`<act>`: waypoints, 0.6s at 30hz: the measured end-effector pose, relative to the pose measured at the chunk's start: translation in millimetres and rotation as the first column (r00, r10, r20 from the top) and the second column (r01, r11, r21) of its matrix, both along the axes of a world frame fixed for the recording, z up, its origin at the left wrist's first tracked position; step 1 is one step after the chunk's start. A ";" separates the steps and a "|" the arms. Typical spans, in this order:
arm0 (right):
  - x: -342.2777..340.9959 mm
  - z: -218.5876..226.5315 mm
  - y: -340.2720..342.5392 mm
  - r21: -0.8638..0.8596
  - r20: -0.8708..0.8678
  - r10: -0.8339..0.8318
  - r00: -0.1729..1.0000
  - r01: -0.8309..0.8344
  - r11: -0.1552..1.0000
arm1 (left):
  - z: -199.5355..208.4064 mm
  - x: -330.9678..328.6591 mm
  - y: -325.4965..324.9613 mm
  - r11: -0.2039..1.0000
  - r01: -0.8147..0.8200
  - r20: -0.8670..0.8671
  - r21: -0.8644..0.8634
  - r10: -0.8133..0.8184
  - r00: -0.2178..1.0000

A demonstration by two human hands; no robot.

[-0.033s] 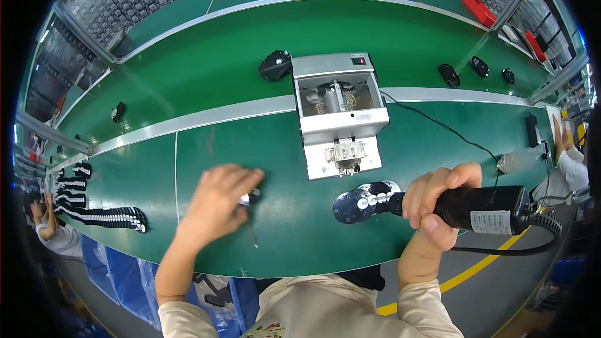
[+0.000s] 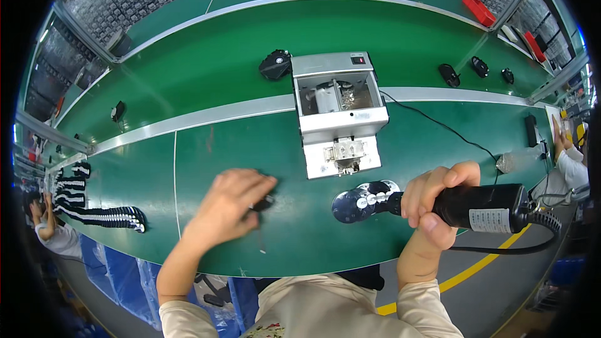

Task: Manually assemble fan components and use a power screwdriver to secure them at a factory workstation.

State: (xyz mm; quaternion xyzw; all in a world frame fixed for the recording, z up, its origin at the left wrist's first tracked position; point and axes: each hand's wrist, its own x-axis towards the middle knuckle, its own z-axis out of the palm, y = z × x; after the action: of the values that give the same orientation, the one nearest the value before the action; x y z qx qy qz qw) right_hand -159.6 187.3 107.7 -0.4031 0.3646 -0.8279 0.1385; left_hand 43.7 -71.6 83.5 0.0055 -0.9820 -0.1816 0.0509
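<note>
In my right hand (image 2: 438, 194) is a black electric screwdriver (image 2: 488, 206), its fingers wrapped round the body. The tool lies nearly level, pointing left. By its front end sits a row of dark rounded parts with shiny white discs (image 2: 357, 205) on the green bench. My left hand (image 2: 228, 206) is closed on a small dark part (image 2: 265, 203), mostly covered by the fingers. A thin strand (image 2: 261, 243) hangs below that hand. Ahead, between the hands, stands a silver screw feeder (image 2: 341, 119) with loose screws in its open bin.
A long row of black and white parts (image 2: 106, 216) lies on the bench (image 2: 213, 144) at left. Beside the feeder is a black part (image 2: 275, 65); small black parts (image 2: 449, 75) lie far right. A feeder cord (image 2: 438, 122) crosses rightward to a clear bottle (image 2: 519, 161). Co-workers sit at both sides.
My left hand has shifted right with the small dark part, and the fingers cover its shiny face. In the feeder, the drum has turned. My right hand and screwdriver have barely moved.
</note>
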 end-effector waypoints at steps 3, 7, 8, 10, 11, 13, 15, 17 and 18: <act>-8.8 -7.3 -4.6 0.009 -0.130 0.042 0.991 -0.041 0.999 | -35.0 -7.5 31.8 0.965 0.143 -0.176 0.219 -0.105 0.979; -1.2 -2.3 -7.1 0.007 -0.001 0.055 0.998 -0.055 0.998 | -52.6 -30.4 70.3 0.950 0.212 -0.366 0.228 -0.118 0.923; -1.4 -2.6 -7.4 0.007 -0.002 0.058 0.998 -0.058 0.998 | -55.0 -35.9 75.3 0.947 0.234 -0.401 0.221 -0.131 0.907; -1.9 -3.5 -6.5 0.007 -0.001 0.058 0.998 -0.058 0.998 | -56.0 -45.3 82.3 0.942 0.251 -0.409 0.225 -0.142 0.901; -2.1 -3.6 -5.9 0.007 0.001 0.060 0.998 -0.060 0.998 | -57.7 -48.0 84.7 0.940 0.263 -0.406 0.216 -0.159 0.900; -2.5 -4.6 -5.6 0.000 0.002 0.067 0.998 -0.067 0.998 | -61.1 -51.5 87.5 0.939 0.282 -0.403 0.194 -0.186 0.896; -3.6 -5.4 -5.8 -0.009 -0.003 0.075 0.997 -0.075 0.997 | -64.7 -54.1 89.6 0.939 0.295 -0.408 0.174 -0.204 0.890; -4.0 -5.7 -5.2 -0.006 -0.006 0.073 0.997 -0.073 0.997 | -63.5 -55.5 91.3 0.947 0.283 -0.376 0.155 -0.209 0.903; -4.1 -5.7 -5.2 -0.004 -0.008 0.073 0.997 -0.073 0.997 | -62.9 -56.0 91.9 0.950 0.276 -0.360 0.144 -0.209 0.909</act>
State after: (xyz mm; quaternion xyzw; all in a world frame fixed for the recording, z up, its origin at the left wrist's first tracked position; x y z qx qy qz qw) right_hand -163.7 182.1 102.0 -0.4199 0.3485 -0.8213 0.1664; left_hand -12.3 20.4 20.6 -0.1436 -0.9292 -0.2785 0.1960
